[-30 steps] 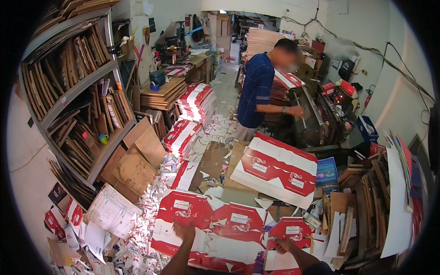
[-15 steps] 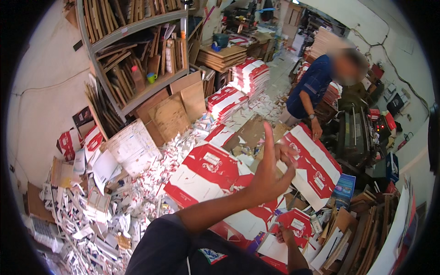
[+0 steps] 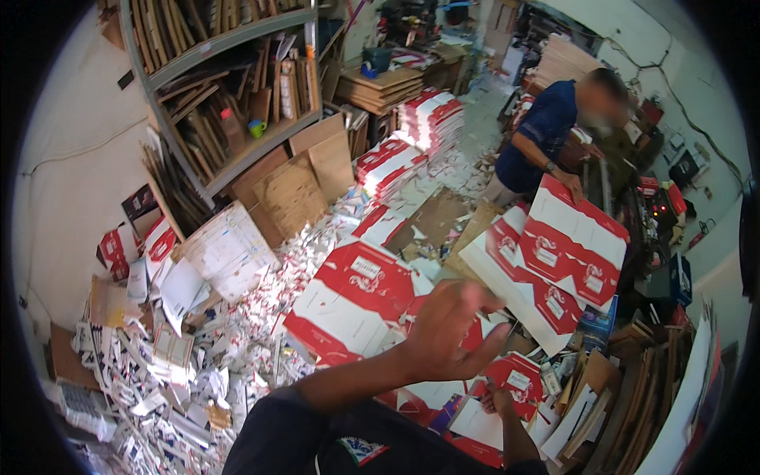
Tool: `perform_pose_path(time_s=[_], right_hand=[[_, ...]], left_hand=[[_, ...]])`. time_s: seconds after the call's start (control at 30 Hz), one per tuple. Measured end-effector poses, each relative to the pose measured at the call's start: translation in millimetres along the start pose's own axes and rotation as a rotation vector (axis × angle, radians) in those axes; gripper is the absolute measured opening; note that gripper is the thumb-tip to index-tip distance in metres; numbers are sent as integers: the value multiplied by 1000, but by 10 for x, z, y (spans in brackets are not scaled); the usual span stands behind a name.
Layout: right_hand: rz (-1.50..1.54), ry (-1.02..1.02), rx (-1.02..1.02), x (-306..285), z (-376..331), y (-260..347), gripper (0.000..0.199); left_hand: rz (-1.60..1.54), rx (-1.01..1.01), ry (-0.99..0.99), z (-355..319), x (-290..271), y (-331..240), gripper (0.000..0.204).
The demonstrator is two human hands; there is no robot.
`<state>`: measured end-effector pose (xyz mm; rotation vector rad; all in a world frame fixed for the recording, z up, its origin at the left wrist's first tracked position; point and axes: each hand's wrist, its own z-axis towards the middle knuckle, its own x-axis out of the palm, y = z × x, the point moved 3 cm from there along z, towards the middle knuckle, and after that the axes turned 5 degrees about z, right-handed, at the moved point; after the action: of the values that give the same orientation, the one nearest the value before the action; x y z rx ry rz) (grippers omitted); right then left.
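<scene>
My left hand (image 3: 443,331) is raised over the red-and-white printed cardboard sheets (image 3: 340,321) in front of me. Its fingers are bent and spread from the thumb, with nothing between them. Lower and to the right, my right hand (image 3: 499,401) has its fingers closed on the near-left edge of a red printed cardboard piece (image 3: 514,375) with a white label panel. A white panel (image 3: 480,426) lies just below that hand. Part of the sheets is hidden behind my left hand and forearm.
Across from me a person in a blue shirt (image 3: 538,138) holds up a large printed sheet (image 3: 566,237) beside a dark machine. Paper scraps (image 3: 229,317) cover the floor at left, below a shelf of boards (image 3: 237,162). Upright boards (image 3: 633,396) stand at right; printed stacks (image 3: 431,123) stand farther back.
My left hand has dropped slightly, and its raised index finger has bent down. The other person has lifted a printed sheet higher. My right hand stays on the cardboard piece.
</scene>
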<state>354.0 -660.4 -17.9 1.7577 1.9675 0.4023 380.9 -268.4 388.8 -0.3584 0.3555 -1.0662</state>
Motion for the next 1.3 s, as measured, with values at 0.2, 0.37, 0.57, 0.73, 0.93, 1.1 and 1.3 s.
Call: perform_pose_path(time_s=[0.2, 0.37, 0.57, 0.73, 0.93, 1.1, 1.3], right_hand=[[82, 103, 42, -57, 168, -11, 51], [14, -16, -12, -68, 159, -148, 54], [-16, 77, 10, -310, 621, -420, 69], [-141, 32, -62, -132, 303, -28, 70], [-21, -17, -18, -194, 549, -276, 65], [25, 49, 46, -113, 302, -202, 64], [37, 89, 18, -275, 417, -343, 57]], left_hand=[[164, -33, 503, -1049, 210, 500, 65], [571, -281, 906, -3153, 372, 1382, 70], [571, -273, 1103, -3987, 161, 1572, 66], [534, -287, 1073, -4000, 10, 1675, 64], [580, -429, 1262, -4150, 38, 1681, 69], [622, -613, 820, -3749, -546, 1348, 71], [647, -748, 751, -3813, -995, 1374, 82]])
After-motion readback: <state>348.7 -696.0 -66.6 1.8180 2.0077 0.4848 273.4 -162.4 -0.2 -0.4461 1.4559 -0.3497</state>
